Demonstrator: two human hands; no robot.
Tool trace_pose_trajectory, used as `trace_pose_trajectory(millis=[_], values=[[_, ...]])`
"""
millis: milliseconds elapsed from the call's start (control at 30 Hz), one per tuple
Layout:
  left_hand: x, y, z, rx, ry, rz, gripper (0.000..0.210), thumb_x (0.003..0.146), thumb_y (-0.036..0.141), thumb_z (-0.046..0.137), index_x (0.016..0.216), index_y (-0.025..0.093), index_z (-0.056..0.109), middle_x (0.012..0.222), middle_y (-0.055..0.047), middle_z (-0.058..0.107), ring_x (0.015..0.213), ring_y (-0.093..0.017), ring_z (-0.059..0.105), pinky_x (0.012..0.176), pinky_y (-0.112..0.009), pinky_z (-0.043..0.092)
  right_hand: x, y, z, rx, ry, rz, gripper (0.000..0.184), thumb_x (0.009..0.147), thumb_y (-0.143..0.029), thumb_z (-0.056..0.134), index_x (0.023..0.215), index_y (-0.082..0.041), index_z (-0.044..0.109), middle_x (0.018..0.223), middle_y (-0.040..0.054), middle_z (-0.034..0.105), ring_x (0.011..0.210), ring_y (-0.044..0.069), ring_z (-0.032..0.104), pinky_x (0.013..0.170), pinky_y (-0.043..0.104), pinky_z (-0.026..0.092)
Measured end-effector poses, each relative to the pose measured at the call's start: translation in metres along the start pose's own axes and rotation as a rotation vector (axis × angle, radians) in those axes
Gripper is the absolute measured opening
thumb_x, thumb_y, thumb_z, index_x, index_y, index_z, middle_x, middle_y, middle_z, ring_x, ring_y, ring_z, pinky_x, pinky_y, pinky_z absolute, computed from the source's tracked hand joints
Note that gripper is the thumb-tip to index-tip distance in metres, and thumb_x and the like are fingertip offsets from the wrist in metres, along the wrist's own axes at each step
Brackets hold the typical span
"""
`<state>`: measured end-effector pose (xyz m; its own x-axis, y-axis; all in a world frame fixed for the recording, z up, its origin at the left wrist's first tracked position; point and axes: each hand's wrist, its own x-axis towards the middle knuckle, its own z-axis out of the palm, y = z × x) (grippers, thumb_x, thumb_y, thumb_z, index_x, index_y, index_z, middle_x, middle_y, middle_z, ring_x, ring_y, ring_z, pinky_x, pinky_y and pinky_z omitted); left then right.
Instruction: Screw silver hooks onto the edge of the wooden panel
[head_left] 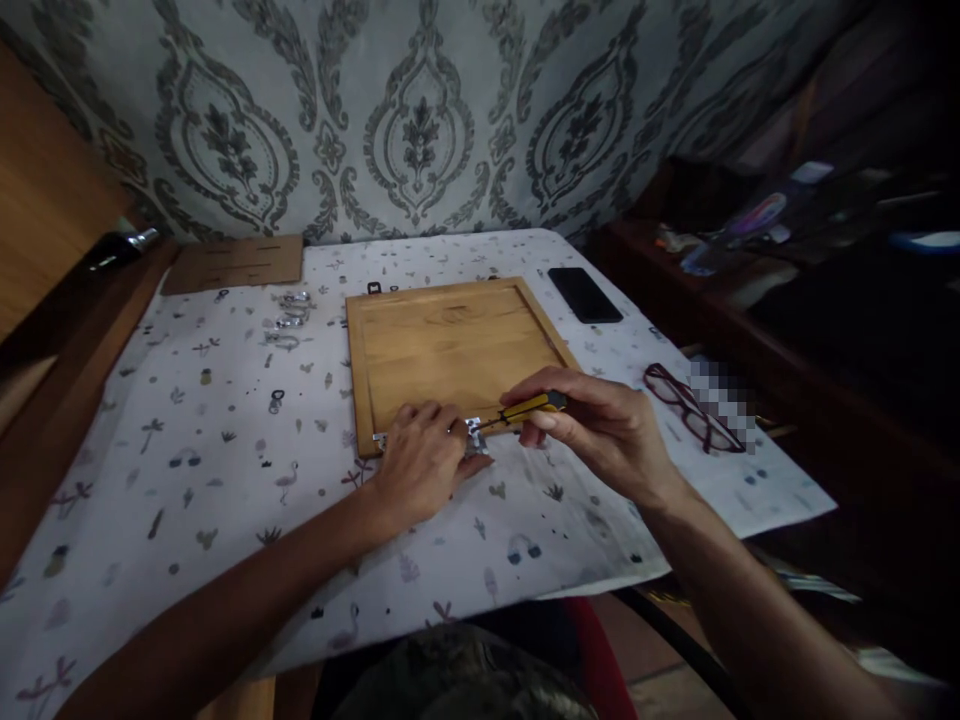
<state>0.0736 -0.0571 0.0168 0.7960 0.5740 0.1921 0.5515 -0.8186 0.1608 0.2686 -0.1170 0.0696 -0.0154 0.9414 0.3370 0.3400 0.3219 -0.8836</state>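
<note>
A framed wooden panel [450, 345] lies flat on the table, shaped like a small cabinet door. At its near edge sits a shiny metal hinge [474, 430], partly hidden by my fingers. My left hand [424, 455] presses over this edge, its fingers bent and its thumb against the hinge. A yellow and black screwdriver [529, 407] is pinched in my right hand [600, 425], its shaft pointing left with the tip at the hinge. Another bit of silver metal [380, 440] shows at the near left corner of the panel, left of my left hand.
Several shiny metal fittings [291, 318] lie left of the panel, near a flat piece of cardboard [232, 265]. A black phone [585, 295] and dark-framed glasses [694, 408] rest at the right. The table has a patterned white cloth [225, 420]. Beyond stands a clear bottle [757, 220].
</note>
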Motion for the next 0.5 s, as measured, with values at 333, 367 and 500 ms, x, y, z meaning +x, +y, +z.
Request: trace_pose_trajectory(millis=[333, 367, 500], values=[[-0.001, -0.001, 0.004, 0.010, 0.033, 0.009, 0.042, 0.095, 0.055, 0.062, 0.096, 0.014, 0.072, 0.096, -0.008, 0.071, 0.098, -0.026, 0.063, 0.083, -0.039, 0.044, -0.002, -0.004, 0.009, -0.224, 0.126, -0.056, 0.028, 0.093, -0.046, 0.068, 0.088, -0.018, 0.070, 0.081, 0.0033, 0.072, 0.054, 0.011, 0.065, 0.052, 0.023, 0.053], [-0.001, -0.001, 0.003, 0.008, 0.024, 0.005, 0.042, 0.095, 0.055, 0.062, 0.097, 0.014, 0.072, 0.096, -0.008, 0.071, 0.098, -0.026, 0.064, 0.083, -0.039, 0.044, -0.002, -0.004, 0.007, -0.172, 0.102, -0.038, 0.028, 0.092, -0.046, 0.069, 0.091, -0.019, 0.070, 0.085, 0.0041, 0.073, 0.056, 0.011, 0.066, 0.053, 0.024, 0.055], [0.000, 0.001, -0.001, 0.008, -0.007, 0.006, 0.041, 0.096, 0.053, 0.062, 0.099, 0.013, 0.071, 0.095, -0.008, 0.070, 0.098, -0.027, 0.063, 0.081, -0.038, 0.044, -0.006, -0.001, -0.006, -0.004, -0.021, -0.006, 0.032, 0.092, -0.043, 0.070, 0.116, -0.022, 0.071, 0.100, 0.0056, 0.076, 0.063, 0.012, 0.070, 0.062, 0.026, 0.061]])
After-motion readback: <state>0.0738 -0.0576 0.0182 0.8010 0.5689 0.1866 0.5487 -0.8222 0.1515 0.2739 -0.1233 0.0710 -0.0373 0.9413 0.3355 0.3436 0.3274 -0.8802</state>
